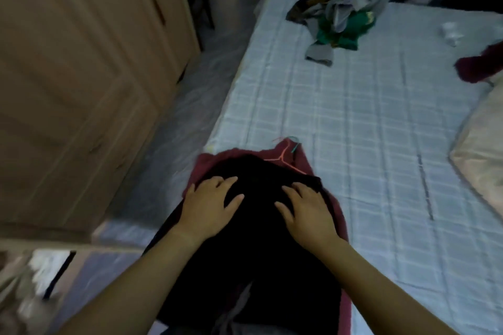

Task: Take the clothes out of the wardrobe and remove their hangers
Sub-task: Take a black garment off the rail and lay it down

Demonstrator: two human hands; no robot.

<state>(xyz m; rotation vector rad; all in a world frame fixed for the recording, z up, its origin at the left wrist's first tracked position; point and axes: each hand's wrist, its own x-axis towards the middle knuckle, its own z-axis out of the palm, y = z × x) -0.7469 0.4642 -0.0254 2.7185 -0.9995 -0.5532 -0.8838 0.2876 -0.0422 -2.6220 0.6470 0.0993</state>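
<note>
While both arms reach forward, left hand [209, 209]: palm down, fingers spread, flat on the black fabric garment [258, 266], gripping nothing.
Right hand [307, 212]: likewise flat and spread on it.
Garments here: two, black over a maroon cloth garment [303, 163], at the pale checked bed's [367, 130] near corner.
Hangers: two visible, a thin orange hanger [283, 158] and a thin teal hook [295, 146].

Checked bedsheet [353, 117], beige pillow [479, 155] at its edge.
</note>
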